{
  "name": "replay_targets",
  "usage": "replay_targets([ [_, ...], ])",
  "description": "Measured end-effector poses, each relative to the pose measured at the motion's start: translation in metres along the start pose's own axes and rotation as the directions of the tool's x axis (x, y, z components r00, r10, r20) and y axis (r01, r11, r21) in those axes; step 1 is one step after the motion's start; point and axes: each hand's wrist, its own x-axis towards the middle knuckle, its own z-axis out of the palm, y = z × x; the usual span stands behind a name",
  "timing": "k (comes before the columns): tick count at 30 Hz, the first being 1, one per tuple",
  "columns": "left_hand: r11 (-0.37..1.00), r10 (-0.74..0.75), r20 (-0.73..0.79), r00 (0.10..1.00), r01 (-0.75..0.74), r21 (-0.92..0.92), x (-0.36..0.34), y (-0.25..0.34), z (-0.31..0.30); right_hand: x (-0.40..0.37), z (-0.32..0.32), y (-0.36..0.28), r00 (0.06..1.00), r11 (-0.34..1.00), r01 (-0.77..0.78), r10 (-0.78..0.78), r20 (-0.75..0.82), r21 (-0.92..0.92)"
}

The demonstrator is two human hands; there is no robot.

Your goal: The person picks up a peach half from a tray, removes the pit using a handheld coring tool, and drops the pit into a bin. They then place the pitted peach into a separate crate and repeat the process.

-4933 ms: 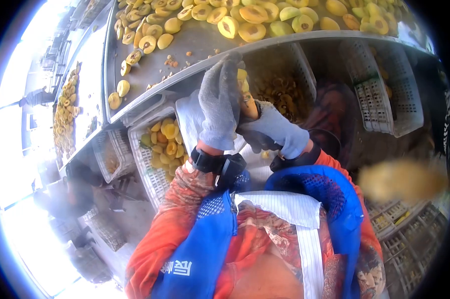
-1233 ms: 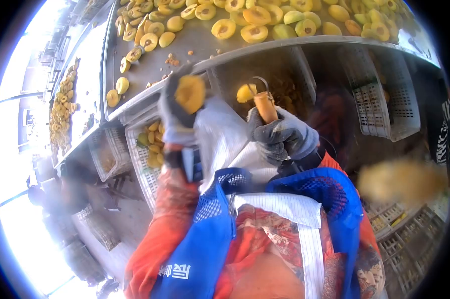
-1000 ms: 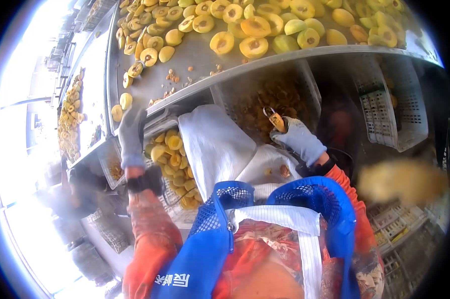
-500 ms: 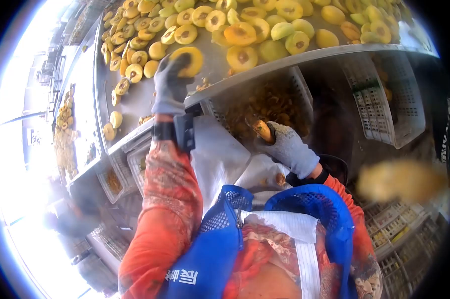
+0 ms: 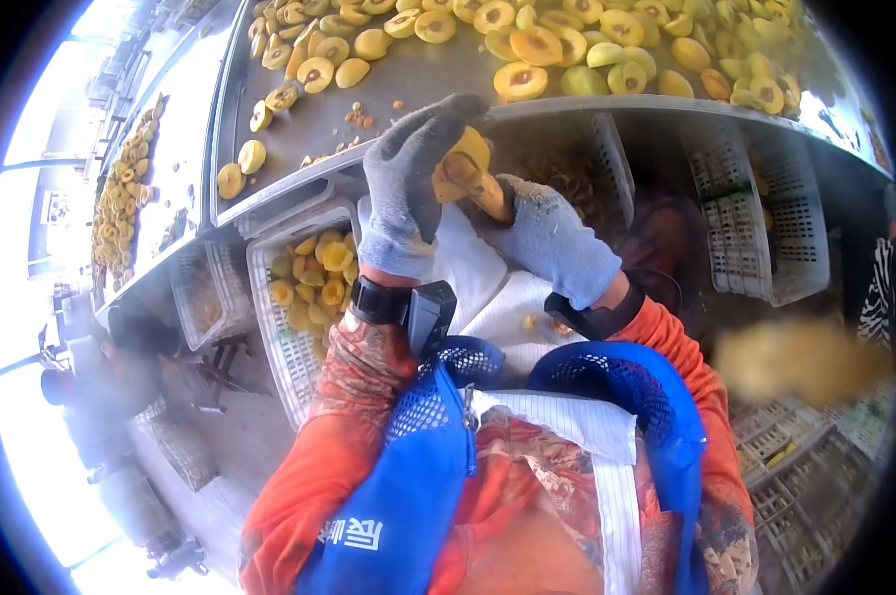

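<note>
My left hand (image 5: 405, 183) grips a yellow fruit (image 5: 463, 159) just off the table's near edge, likely so scraps fall clear; my right hand (image 5: 552, 241) clamps the orange-handled tool (image 5: 489, 196) against it; beyond, cut halves (image 5: 535, 45) cover the table (image 5: 329, 124)

Fruit halves (image 5: 532, 45) on table (image 5: 408, 84); crates (image 5: 765, 228) under edge, fruit crate (image 5: 291, 352) at L.
</note>
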Motion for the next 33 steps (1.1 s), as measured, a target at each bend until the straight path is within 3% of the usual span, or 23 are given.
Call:
replay_targets([
  [3,0.963,-0.247,-0.064,0.967,0.237,-0.131,0.0,0.012,0.013,-0.008,-0.007,-0.011,0.972,0.935,-0.156,0.088,0.215,0.32],
  [5,0.907,-0.386,-0.051,0.921,0.369,-0.202,0.001,0.018,0.019,-0.012,-0.011,-0.006,0.905,0.807,-0.345,0.15,0.399,0.479],
  [6,0.942,-0.331,-0.021,0.943,0.329,-0.072,0.002,0.018,0.02,-0.015,-0.013,-0.004,0.858,0.721,-0.438,0.158,0.489,0.536],
  [8,0.961,-0.225,0.065,0.972,0.21,0.179,0.005,0.018,0.022,-0.019,-0.018,0.0,0.836,0.647,-0.458,0.078,0.544,0.61],
  [11,0.885,-0.426,0.074,0.902,0.432,-0.174,0.009,0.021,0.036,-0.025,-0.006,0.015,0.846,0.449,-0.46,-0.041,0.532,0.766],
  [14,0.966,-0.258,0.136,0.957,0.253,0.054,0.01,0.016,0.037,-0.031,0.015,0.026,0.886,0.179,-0.423,-0.124,0.447,0.888],
  [16,0.88,-0.421,0.022,0.907,0.414,-0.234,0.003,-0.007,0.038,-0.036,0.015,0.025,0.826,0.007,-0.553,-0.12,0.55,0.833],
  [18,0.737,-0.53,-0.038,0.847,0.438,-0.515,-0.004,-0.012,0.024,-0.034,0.012,0.024,0.869,0.133,-0.467,-0.113,0.482,0.874],
  [20,0.894,-0.445,-0.133,0.886,0.429,-0.13,-0.026,-0.026,-0.032,-0.038,-0.014,0.024,0.853,0.156,-0.506,-0.055,0.519,0.849],
  [21,0.745,-0.661,-0.169,0.731,0.616,-0.256,-0.027,-0.001,-0.055,-0.035,-0.024,0.039,0.847,0.366,-0.498,0.009,0.532,0.786],
  [22,0.788,-0.201,-0.089,0.975,0.215,0.577,-0.037,-0.002,-0.081,-0.034,-0.02,0.057,0.887,0.72,-0.415,0.184,0.424,0.555],
  [23,0.734,-0.585,-0.281,0.761,0.644,0.216,-0.052,-0.026,-0.121,-0.033,-0.009,0.079,0.925,0.921,-0.342,0.294,0.241,0.185],
  [24,0.584,-0.547,-0.261,0.795,0.586,0.561,-0.064,-0.041,-0.155,-0.032,-0.003,0.093,0.948,0.924,-0.301,0.316,0.027,-0.236],
  [25,0.52,-0.42,-0.232,0.878,0.442,0.731,-0.066,-0.056,-0.177,-0.033,-0.005,0.095,0.931,0.921,-0.346,0.361,0.056,-0.179],
  [27,0.45,-0.335,-0.211,0.918,0.353,0.82,-0.025,-0.052,-0.154,-0.029,-0.014,0.099,0.894,0.901,-0.425,0.433,0.118,-0.084],
  [28,0.478,-0.389,-0.243,0.889,0.42,0.772,0.014,-0.031,-0.109,-0.028,-0.014,0.099,0.898,0.904,-0.417,0.425,0.111,-0.093],
  [30,0.438,-0.56,-0.2,0.804,0.493,0.752,0.066,-0.052,-0.058,-0.023,-0.014,0.096,0.907,0.907,-0.407,0.415,0.07,-0.108],
  [32,0.382,-0.553,-0.048,0.832,0.304,0.873,0.103,-0.088,-0.002,-0.025,-0.018,0.095,0.918,0.919,-0.392,0.394,0.047,-0.045],
  [33,0.471,-0.595,0.017,0.804,0.331,0.818,0.113,-0.118,0.022,-0.026,-0.021,0.096,0.923,0.923,-0.384,0.384,0.039,-0.007],
])
